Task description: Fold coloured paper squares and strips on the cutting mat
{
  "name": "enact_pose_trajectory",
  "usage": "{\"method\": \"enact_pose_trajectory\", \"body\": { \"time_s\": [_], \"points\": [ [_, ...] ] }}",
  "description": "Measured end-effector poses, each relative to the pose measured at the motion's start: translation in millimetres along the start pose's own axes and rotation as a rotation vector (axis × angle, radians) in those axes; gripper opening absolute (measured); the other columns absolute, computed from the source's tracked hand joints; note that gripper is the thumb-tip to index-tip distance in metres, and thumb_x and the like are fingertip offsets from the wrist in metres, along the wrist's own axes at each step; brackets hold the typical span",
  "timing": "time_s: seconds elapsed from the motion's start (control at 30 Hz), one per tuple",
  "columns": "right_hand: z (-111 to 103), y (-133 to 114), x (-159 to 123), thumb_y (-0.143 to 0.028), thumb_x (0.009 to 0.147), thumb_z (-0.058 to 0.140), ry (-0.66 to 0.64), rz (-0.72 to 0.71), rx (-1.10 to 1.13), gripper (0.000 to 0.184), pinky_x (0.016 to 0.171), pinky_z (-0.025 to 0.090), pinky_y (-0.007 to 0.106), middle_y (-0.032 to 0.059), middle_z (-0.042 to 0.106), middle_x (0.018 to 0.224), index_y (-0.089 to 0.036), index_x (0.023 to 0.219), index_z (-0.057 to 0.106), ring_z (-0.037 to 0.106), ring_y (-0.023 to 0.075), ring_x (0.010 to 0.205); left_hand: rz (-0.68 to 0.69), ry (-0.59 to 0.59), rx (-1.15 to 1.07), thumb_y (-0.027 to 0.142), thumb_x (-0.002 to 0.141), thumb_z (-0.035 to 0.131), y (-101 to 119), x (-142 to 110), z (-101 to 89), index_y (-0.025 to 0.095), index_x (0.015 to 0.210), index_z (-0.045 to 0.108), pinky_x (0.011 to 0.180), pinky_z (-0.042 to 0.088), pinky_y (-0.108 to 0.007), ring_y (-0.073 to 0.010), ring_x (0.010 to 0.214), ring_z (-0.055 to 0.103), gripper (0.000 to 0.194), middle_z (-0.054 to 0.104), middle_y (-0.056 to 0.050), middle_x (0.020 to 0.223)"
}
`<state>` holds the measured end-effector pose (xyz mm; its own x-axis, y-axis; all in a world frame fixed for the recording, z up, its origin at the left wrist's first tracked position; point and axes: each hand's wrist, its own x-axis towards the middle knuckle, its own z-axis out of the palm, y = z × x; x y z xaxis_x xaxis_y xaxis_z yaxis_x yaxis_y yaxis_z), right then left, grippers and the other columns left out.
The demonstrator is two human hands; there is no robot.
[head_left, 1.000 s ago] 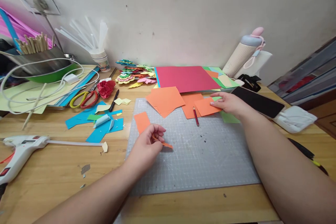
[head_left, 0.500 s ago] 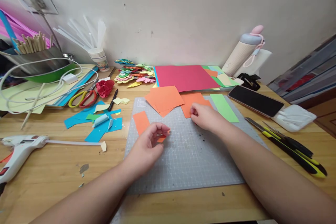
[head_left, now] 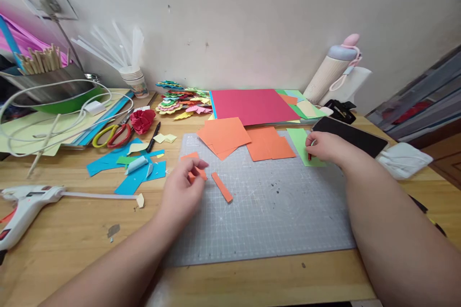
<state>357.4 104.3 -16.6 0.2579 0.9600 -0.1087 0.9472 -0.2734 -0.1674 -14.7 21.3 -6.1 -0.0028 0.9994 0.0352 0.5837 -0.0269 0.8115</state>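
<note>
My right hand (head_left: pixel 326 146), right of centre in the frame, pinches the pencil (head_left: pixel 309 157) above the green paper (head_left: pixel 297 139). My left hand (head_left: pixel 183 187), left of centre, is loosely curled with fingers parted over an orange card (head_left: pixel 190 156); the orange strip (head_left: pixel 222 187) lies near it on the mat (head_left: pixel 270 225), mid-frame.

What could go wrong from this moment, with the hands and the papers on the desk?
The narrow orange paper strip lies loose on the grey gridded cutting mat, beside the left hand; a careless sweep might shift it. The right hand holds a red pencil over the light-green paper rectangle, so a slip could mark that sheet. A black-and-yellow tool handle is partly hidden behind the right forearm, which could knock it unnoticed.
</note>
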Motion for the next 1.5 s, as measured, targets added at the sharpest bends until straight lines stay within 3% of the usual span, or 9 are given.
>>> {"method": "enact_pose_trajectory", "body": {
  "time_s": [0.2,0.33,0.43,0.63,1.07,1.27,1.33,1.4,1.5],
  "points": [
    [-10.0,-45.9,-28.4,-0.04,0.076,0.056,-0.008,0.043,-0.08,0.02,0.051,0.038,0.031,0.0065,0.066,0.069,-0.022,0.077,0.064,0.059,0.0225,0.06,0.138,0.153,0.695,0.031,0.082,0.047,-10.0,20.9,-22.9,0.02,0.121,0.055,0.096,0.035,-0.05,-0.0331,0.117,0.044,0.042,0.051,-0.012,0.125],
    [-8.5,-105.2,-91.1,-0.034,0.09,0.044,-0.209,-0.647,0.175,0.027,0.073,0.049,0.035,0.0011,0.069,0.106,-0.029,0.103,0.066,0.064,0.0202,0.091,0.091,0.004,0.904,0.05,0.083,0.045,-18.5,23.1,-23.3,0.02,0.135,0.044,0.099,0.027,-0.058,-0.0379,0.127,0.034,0.06,0.038,-0.015,0.142],
    [6.8,-131.5,-131.3,-0.026,0.091,0.047,-0.358,-1.138,0.104,0.034,0.107,0.027,0.049,0.0014,0.051,0.138,-0.027,0.123,0.058,0.045,0.0235,0.127,0.128,-0.035,0.966,0.046,0.086,0.043,-23.3,22.0,-21.9,0.02,0.13,0.05,0.101,0.025,-0.056,-0.035,0.129,0.034,0.051,0.041,-0.014,0.141],
    [36.5,-145.0,-150.4,-0.037,0.094,0.04,-0.393,-1.111,0.094,0.057,0.113,-0.003,0.057,0.0077,0.022,0.152,-0.014,0.145,0.028,0.019,0.0251,0.141,0.184,-0.034,0.976,0.036,0.086,0.045,-29.9,23.0,-21.4,0.019,0.12,0.056,0.102,0.022,-0.053,-0.0329,0.123,0.041,0.039,0.051,-0.012,0.133],
    [49.0,-155.8,-149.3,-0.051,0.091,0.039,-0.434,-1.108,0.176,0.069,0.111,-0.017,0.048,0.0038,0.01,0.154,-0.019,0.148,0.016,0.006,0.0204,0.143,-0.025,0.016,0.689,0.05,0.068,0.065,-35.5,46.2,-20.8,0.021,0.085,0.062,0.089,0.037,-0.046,-0.031,0.106,0.05,0.033,0.055,-0.009,0.105],
    [48.5,-176.0,-147.3,-0.053,0.092,0.036,-0.365,-1.14,0.272,0.067,0.111,-0.007,0.056,0.009,0.019,0.153,-0.018,0.147,0.022,0.016,0.0246,0.142,0.067,0.141,0.706,0.033,0.079,0.057,-29.9,41.9,-24.2,0.023,0.111,0.06,0.1,0.026,-0.049,-0.0309,0.119,0.04,0.034,0.049,-0.011,0.124],
    [42.3,-179.4,-128.8,-0.05,0.093,0.034,-0.243,-0.999,0.358,0.057,0.112,0.005,0.053,0.0078,0.032,0.15,-0.022,0.143,0.033,0.03,0.0238,0.137,0.161,0.099,0.684,0.033,0.083,0.053,-26.1,37.7,-21.7,0.03,0.106,0.063,0.102,0.023,-0.047,-0.0272,0.119,0.041,0.026,0.051,-0.005,0.124],
    [35.5,-179.6,-98.4,-0.045,0.091,0.041,-0.016,-0.653,0.441,0.041,0.109,0.023,0.042,0.0026,0.056,0.133,-0.028,0.125,0.054,0.05,0.0202,0.121,0.244,0.019,0.655,0.036,0.082,0.055,-23.3,33.0,-17.8,0.031,0.094,0.067,0.102,0.022,-0.048,-0.0268,0.117,0.042,0.017,0.055,-0.002,0.118],
    [29.8,-175.3,-46.2,-0.043,0.088,0.043,0.172,-0.353,0.44,0.048,0.099,0.026,0.053,0.0169,0.056,0.125,-0.016,0.127,0.049,0.045,0.0325,0.119,0.269,-0.053,0.625,0.037,0.078,0.059,-21.9,27.4,-12.0,0.028,0.087,0.067,0.1,0.022,-0.051,-0.0275,0.111,0.046,0.014,0.059,-0.004,0.11]
  ]
}}
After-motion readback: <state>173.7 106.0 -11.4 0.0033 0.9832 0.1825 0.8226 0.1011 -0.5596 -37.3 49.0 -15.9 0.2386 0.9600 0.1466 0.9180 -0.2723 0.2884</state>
